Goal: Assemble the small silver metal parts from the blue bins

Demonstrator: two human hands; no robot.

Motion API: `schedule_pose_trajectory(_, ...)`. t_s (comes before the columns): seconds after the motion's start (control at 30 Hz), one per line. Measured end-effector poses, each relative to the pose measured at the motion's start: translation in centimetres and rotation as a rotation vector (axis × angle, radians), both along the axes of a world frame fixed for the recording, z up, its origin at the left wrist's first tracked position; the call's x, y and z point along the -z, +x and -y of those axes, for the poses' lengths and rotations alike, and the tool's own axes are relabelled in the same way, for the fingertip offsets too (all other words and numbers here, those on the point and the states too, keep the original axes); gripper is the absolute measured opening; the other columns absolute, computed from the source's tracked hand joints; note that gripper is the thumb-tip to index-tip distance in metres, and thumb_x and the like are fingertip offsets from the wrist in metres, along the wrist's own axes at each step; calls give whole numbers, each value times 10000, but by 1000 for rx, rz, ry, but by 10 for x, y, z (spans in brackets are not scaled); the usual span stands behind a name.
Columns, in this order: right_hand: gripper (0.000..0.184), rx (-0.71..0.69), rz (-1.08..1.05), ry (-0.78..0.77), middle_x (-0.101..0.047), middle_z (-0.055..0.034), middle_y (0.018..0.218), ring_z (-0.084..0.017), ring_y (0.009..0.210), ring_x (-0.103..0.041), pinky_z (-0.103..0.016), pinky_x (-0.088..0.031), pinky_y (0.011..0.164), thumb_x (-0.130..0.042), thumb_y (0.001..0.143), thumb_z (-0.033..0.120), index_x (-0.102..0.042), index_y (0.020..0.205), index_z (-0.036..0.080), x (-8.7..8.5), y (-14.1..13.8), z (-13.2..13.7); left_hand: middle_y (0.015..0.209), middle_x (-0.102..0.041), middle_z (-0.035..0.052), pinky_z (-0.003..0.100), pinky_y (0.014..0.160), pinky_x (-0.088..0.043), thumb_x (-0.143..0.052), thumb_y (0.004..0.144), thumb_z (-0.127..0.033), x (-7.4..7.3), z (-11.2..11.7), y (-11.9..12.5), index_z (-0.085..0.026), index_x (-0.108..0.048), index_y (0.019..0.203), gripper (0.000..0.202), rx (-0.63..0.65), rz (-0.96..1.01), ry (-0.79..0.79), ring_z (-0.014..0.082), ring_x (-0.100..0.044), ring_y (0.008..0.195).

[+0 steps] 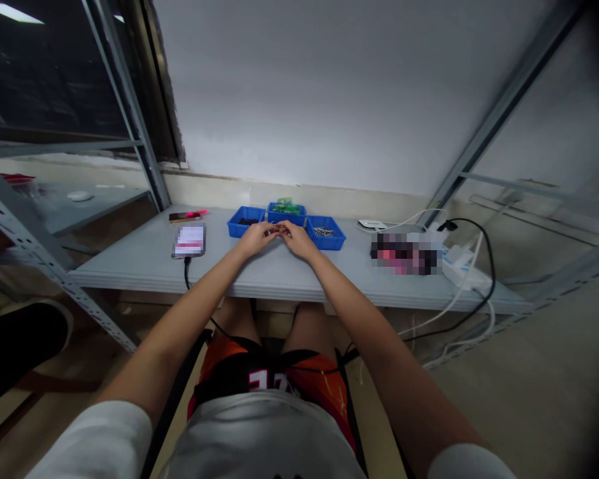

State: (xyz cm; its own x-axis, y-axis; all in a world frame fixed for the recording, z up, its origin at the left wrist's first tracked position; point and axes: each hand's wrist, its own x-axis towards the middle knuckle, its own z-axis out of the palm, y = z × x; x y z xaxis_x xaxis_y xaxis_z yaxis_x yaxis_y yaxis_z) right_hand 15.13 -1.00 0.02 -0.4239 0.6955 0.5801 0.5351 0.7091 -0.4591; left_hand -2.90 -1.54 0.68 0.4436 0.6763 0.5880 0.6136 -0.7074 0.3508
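Note:
My left hand and my right hand meet fingertip to fingertip above the grey shelf. The fingers of both are pinched together, and whatever is between them is too small to make out. Just behind my left hand stands a blue bin with dark small parts. A second blue bin, behind my fingertips, holds green pieces. To the right of my right hand, a third blue bin contains shiny metal pieces.
On the left lies a phone with a cable, and behind it a pink pen. At right are a blurred dark and pink object, a white power strip and loose cables. Metal shelf posts flank the grey shelf.

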Motion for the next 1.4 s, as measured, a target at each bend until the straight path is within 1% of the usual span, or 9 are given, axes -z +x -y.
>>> schedule_pose_trajectory(0.1, 311, -7, -20, -5, -681, -84, 1057, -182, 943, -626, -319, -462, 889, -480, 875, 178, -573, 1172, 172, 1, 0, -1, 1009, -712, 82, 300, 823, -485, -535, 859, -268, -1, 2, 1, -160, -696, 1024, 254, 23, 41, -20, 186, -642, 870)
schedule_pose_trajectory(0.2, 294, -8, -54, -10, -684, -73, 1022, -172, 917, -627, -307, -470, 868, -486, 875, 200, -583, 1152, 171, 2, 0, -3, 1017, -717, 79, 298, 839, -487, -530, 853, -255, -2, 3, 2, -155, -691, 1021, 254, 33, 81, -43, 191, -653, 896)
schedule_pose_trajectory(0.33, 277, 41, -105, -23, -684, -61, 946, -162, 852, -627, -304, -482, 833, -500, 877, 251, -589, 1125, 165, 3, 1, -5, 955, -723, 74, 281, 788, -489, -535, 836, -271, -1, 2, 1, -141, -687, 985, 248, 15, 98, -70, 189, -654, 845)
schedule_pose_trajectory(0.43, 260, 57, -132, -46, -688, -65, 959, -158, 856, -632, -304, -484, 830, -517, 875, 282, -596, 1092, 164, 1, 1, -2, 887, -714, 63, 274, 737, -478, -541, 817, -279, 0, 1, 0, -142, -690, 957, 246, 9, 51, -68, 177, -631, 780)
schedule_pose_trajectory(0.53, 253, 31, -139, -72, -692, -64, 973, -153, 850, -635, -296, -488, 815, -538, 869, 322, -613, 1050, 163, -2, 0, 2, 842, -694, 54, 266, 707, -465, -547, 789, -271, 1, -1, 0, -147, -695, 919, 233, 6, -4, -62, 168, -602, 747)
schedule_pose_trajectory(0.67, 257, -41, -116, -107, -700, -62, 950, -147, 812, -629, -291, -494, 798, -585, 840, 350, -644, 994, 153, -4, 0, 6, 845, -680, 58, 272, 727, -461, -559, 760, -248, 5, -5, 0, -148, -695, 872, 203, 8, -31, -27, 174, -594, 777)
schedule_pose_trajectory(0.83, 226, -73, -114, -140, -702, -61, 926, -142, 792, -628, -290, -496, 794, -565, 846, 302, -657, 982, 147, -3, 0, 5, 847, -667, 68, 286, 749, -464, -570, 761, -249, 7, -8, 1, -146, -686, 825, 168, 26, -42, 2, 184, -598, 800)
schedule_pose_trajectory(1.13, 200, -89, -104, -151, -700, -60, 966, -147, 846, -634, -306, -489, 832, -528, 846, 225, -654, 985, 155, -1, 2, 2, 902, -682, 71, 295, 787, -471, -594, 773, -243, 5, -5, -1, -154, -691, 877, 168, 33, -33, -19, 193, -611, 863)
schedule_pose_trajectory(1.4, 216, -88, -113, -185, -692, -60, 971, -160, 884, -616, -327, -463, 880, -517, 822, 195, -670, 968, 152, 1, 4, -4, 886, -669, 71, 295, 762, -463, -573, 810, -294, 8, -10, -2, -152, -682, 913, 207, 37, -17, -10, 183, -596, 814)
